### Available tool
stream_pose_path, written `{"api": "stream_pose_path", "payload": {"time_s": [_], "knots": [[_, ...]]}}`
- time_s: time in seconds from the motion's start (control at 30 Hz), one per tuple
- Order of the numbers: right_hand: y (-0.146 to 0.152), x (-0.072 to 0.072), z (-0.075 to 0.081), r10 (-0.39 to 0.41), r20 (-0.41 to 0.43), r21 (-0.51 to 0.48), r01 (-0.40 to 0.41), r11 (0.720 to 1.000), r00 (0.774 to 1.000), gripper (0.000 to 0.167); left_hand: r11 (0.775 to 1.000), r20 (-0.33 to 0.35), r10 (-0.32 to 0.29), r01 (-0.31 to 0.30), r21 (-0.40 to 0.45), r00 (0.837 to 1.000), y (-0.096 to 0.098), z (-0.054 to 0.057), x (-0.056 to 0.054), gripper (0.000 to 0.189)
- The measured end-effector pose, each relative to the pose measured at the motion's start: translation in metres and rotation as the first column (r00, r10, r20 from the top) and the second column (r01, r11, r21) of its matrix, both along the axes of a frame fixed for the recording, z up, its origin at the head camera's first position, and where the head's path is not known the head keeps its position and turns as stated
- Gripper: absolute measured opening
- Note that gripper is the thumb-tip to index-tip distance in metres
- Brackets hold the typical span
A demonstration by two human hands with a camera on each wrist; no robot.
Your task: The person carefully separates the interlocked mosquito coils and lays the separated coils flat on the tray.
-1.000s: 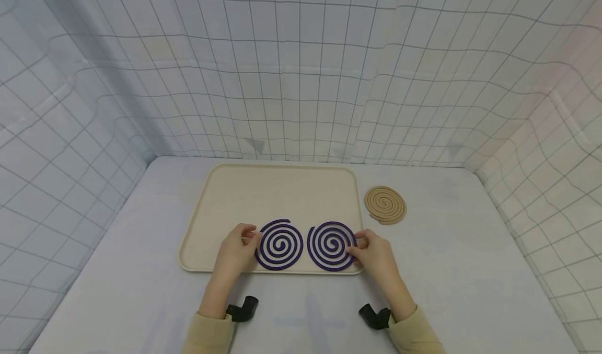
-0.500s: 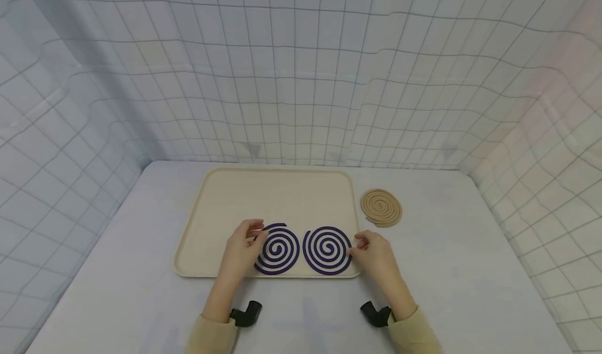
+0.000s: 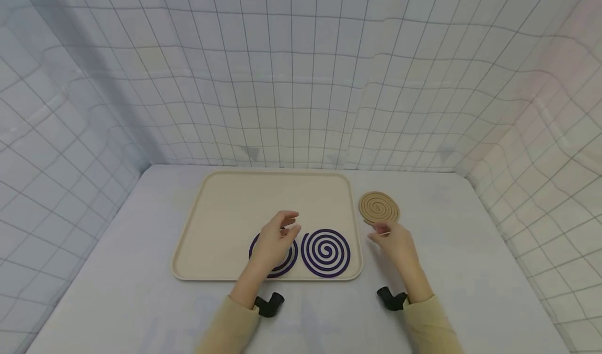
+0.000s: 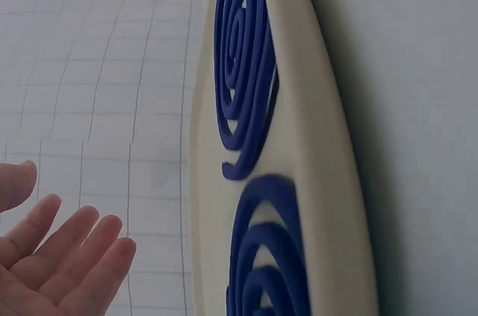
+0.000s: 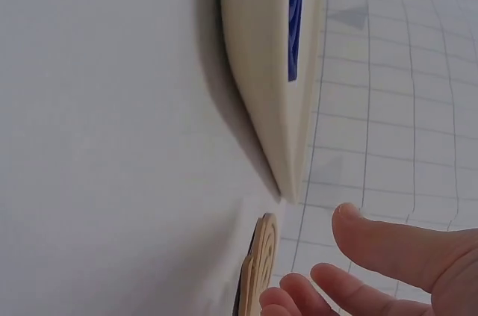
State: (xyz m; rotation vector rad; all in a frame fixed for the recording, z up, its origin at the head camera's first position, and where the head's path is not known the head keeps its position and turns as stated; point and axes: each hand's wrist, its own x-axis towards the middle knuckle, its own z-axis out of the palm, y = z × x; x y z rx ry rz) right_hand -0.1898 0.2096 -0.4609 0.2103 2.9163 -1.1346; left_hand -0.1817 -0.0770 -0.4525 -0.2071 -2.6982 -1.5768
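Observation:
Two dark purple-blue mosquito coils lie side by side at the front of a cream tray. My left hand hovers over the left purple coil, hiding much of it in the head view; its fingers are loosely bent and hold nothing. The right purple coil lies flat, with no hand on it. Beyond the tray's right edge, my right hand reaches to the near edge of a tan mosquito coil, which appears as stacked layers in the right wrist view. Thumb and fingers there are apart, with nothing between them.
The tray's raised rim stands just left of the right hand. A white table spreads around it, enclosed by grid-patterned white curtains at the back and sides. Black angled pieces sit at both wrists.
Both hands have let go of the purple coils. The left hand has moved right over the left coil; the right hand has moved right, off the tray, toward the tan coil.

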Motion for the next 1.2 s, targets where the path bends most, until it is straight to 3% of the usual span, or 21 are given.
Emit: {"api": "stream_pose_path", "payload": {"time_s": [0.23,0.33,0.5,0.73,0.9,1.2], "knots": [[0.025,-0.011,-0.004,-0.049,-0.017,-0.011,0.049,0.999,0.999,0.042,0.993,0.0,-0.112,0.112,0.048,0.994,0.035,0.004,-0.013,0.036],[0.039,-0.018,-0.004,-0.081,-0.011,-0.053,0.08,0.995,0.997,0.045,0.985,0.008,-0.154,0.153,0.084,0.988,0.054,0.006,-0.024,0.036],[0.058,-0.032,-0.004,-0.139,0.066,-0.14,0.147,0.979,0.988,0.052,0.968,0.083,-0.213,0.199,0.152,0.974,0.085,0.011,-0.045,0.035],[0.067,-0.049,-0.009,-0.14,0.18,-0.269,0.186,0.945,0.974,0.061,0.971,0.168,-0.175,0.142,0.192,0.97,0.121,0.009,-0.072,0.032],[0.065,-0.058,-0.013,-0.151,0.188,-0.309,0.204,0.929,0.971,0.058,0.976,0.225,-0.156,0.114,0.187,0.962,0.14,0.0,-0.085,0.034],[0.066,-0.065,-0.01,-0.166,0.204,-0.268,0.218,0.939,0.965,0.054,0.976,0.318,-0.19,0.142,0.168,0.929,0.161,-0.011,-0.102,0.043]]}}
